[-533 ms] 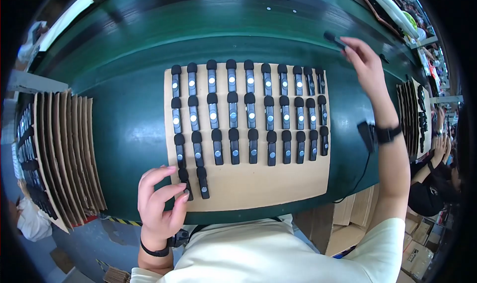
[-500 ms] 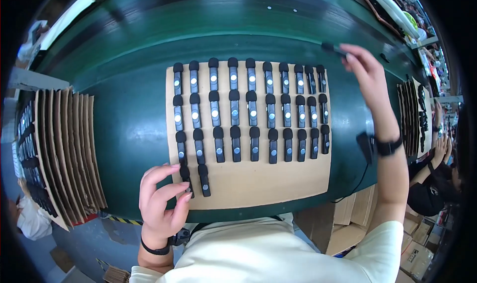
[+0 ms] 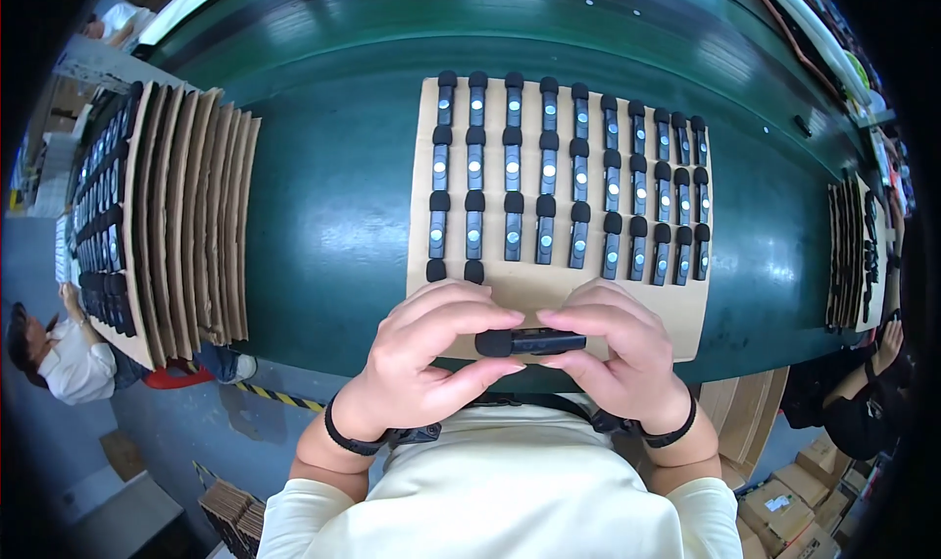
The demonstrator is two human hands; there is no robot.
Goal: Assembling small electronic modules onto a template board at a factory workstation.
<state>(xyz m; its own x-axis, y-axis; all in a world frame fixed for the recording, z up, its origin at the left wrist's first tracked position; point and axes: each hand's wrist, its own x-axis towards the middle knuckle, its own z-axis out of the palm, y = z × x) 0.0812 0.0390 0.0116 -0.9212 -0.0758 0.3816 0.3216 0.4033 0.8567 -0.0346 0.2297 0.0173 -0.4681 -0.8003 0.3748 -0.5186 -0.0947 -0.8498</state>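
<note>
A small black microphone is held crosswise between the two hands, over the near edge of the cardboard sheet; its foam cap is turned to the left. By the left hand the cap end is taken between thumb and forefinger, the grip being narrowed to the thickness of the piece. By the right hand the body is taken in the same way, the grip being equally narrowed. A black band is worn on each wrist.

The sheet is laid on the green table. Three full rows of ten capped microphones are set out on it, caps pointed away from the wearer. In a fourth row, two caps are seen at the left; the bodies below are hidden by the left hand.

At the left, a stack of cardboard sheets is stood on edge, more black microphones being carried on its outer face. A second stack is noted at the far right. A co-worker in white is seen beyond the left stack.
</note>
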